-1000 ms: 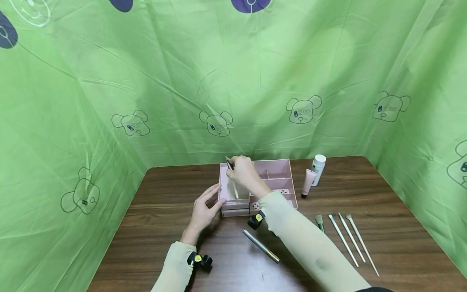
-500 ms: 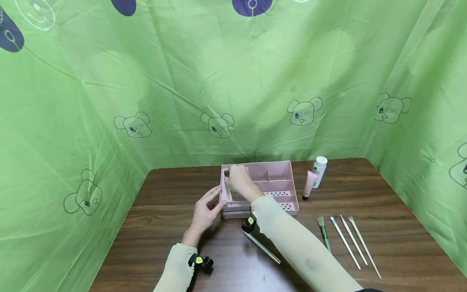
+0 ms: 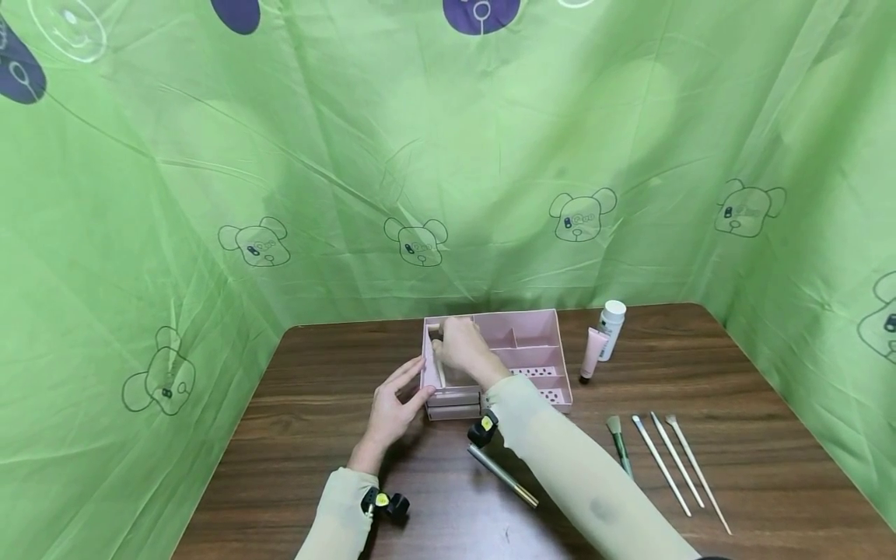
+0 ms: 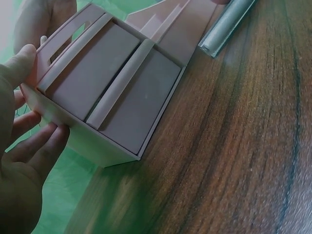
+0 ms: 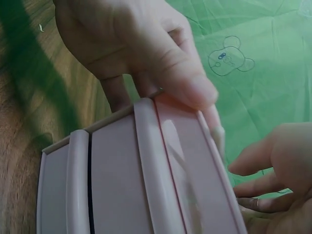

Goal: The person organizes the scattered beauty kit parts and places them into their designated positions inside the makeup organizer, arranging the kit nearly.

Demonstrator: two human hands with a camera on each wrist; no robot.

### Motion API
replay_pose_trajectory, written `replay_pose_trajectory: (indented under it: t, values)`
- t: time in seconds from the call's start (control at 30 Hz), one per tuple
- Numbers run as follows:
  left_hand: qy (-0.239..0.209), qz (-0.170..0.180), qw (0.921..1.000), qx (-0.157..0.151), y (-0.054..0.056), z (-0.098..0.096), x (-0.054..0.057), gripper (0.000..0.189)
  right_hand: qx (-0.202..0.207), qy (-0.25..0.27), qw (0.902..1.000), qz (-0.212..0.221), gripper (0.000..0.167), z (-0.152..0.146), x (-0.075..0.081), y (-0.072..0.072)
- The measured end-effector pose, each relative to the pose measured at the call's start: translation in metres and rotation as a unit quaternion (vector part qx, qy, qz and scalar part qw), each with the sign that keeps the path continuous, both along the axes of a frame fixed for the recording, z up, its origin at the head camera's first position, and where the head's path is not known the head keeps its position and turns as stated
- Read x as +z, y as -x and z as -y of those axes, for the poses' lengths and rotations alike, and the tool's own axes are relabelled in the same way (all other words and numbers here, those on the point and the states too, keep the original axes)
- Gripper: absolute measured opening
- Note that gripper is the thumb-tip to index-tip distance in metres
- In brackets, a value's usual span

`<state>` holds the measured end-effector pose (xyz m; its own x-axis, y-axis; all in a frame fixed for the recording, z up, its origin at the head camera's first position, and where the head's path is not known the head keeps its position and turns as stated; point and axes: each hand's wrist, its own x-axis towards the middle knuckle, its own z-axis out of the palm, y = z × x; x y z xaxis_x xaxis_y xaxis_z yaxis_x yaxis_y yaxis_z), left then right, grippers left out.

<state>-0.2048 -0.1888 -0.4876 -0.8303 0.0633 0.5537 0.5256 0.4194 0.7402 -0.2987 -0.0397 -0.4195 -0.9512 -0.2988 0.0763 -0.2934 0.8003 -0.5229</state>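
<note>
A pink makeup organizer (image 3: 537, 320) with several compartments and two front drawers (image 4: 122, 78) stands at the back middle of the table. My left hand (image 3: 389, 406) holds its front left corner, thumb at the front edge and fingers along the side wall. My right hand (image 3: 462, 346) reaches down into the top left compartment, fingers curled around a makeup brush (image 3: 439, 372). The brush's pale handle points toward the front, close to the left wall. Its head is partly covered by the fingers. In the right wrist view, the right hand (image 5: 280, 170) shows behind the organizer's rim.
In front of the organizer lies a silver tube with a gold end (image 3: 502, 476). Right of it are a green brush (image 3: 620, 447) and several slim pale brushes (image 3: 661, 465). A pink squeeze tube (image 3: 592, 354) leans by a white bottle (image 3: 611, 327). Green cloth (image 3: 420, 155) hangs behind the table.
My right hand has lowered the brush into the left compartment, shifting slightly left and down, and barely moves in the last half second. The left hand stays at the organizer's corner.
</note>
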Motion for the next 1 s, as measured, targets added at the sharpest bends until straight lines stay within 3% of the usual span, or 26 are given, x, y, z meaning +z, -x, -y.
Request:
replay_pose_trajectory:
  t: [0.17, 0.37, 1.0]
  values:
    - [0.004, -0.008, 1.0000, -0.001, -0.001, 0.001, 0.001, 0.048, -0.012, 0.023, 0.9997, 0.000, 0.032, -0.008, 0.003, -0.002]
    - [-0.001, 0.010, 0.9999, 0.005, -0.002, -0.001, 0.001, 0.048, -0.025, 0.036, 0.9990, -0.005, 0.039, -0.019, 0.005, -0.007]
    - [-0.011, 0.005, 0.9999, 0.000, -0.002, -0.003, 0.004, 0.045, -0.017, 0.054, 0.9934, -0.099, 0.033, -0.065, 0.027, -0.025]
